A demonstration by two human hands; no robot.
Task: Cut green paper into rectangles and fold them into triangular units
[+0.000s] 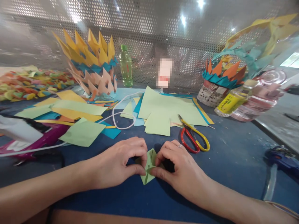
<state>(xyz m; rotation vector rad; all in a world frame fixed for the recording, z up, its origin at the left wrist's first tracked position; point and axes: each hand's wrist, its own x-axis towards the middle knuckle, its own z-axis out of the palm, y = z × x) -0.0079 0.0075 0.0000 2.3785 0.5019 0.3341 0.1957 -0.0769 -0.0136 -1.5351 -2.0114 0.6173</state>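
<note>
Basically the folded paper point(149, 168) sits near the front edge of the tabletop point(109, 200), long axis running away from it (bit skewed), left hand point(122, 161) and right hand point(177, 166) equally close, fingertips pinching opposite sides.

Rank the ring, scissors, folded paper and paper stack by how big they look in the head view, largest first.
1. paper stack
2. scissors, by overall span
3. folded paper, partly covered, judged by what shows
4. ring
</note>
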